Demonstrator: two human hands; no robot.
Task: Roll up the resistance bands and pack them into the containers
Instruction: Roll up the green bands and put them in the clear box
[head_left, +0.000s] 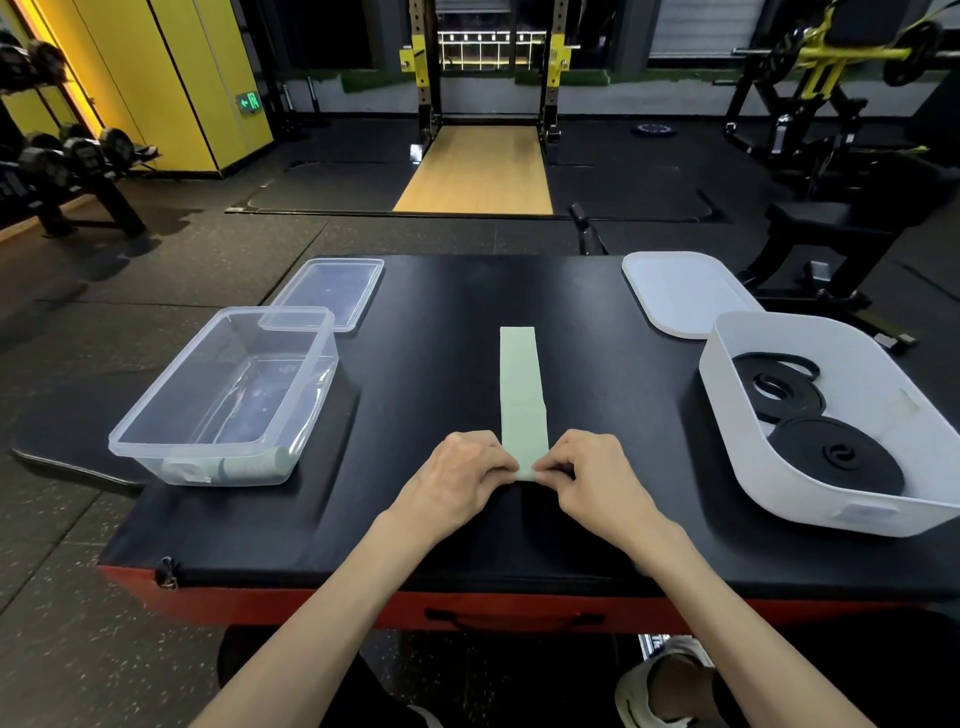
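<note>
Left hand (457, 478) and right hand (597, 480) pinch the green band's (522, 395) near end, fingertips curled; the rest lies flat beyond them. I'd start the roll tight and square. Counting outward: one band, clear tub (197, 448) left, white tub (810, 499) right holding two black coils (836, 457), two lids (327, 291) farther off.

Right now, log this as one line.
phase: roll start | left hand, right hand: pinch near end of flat pale-green resistance band | remainder: flat, unrolled
</note>
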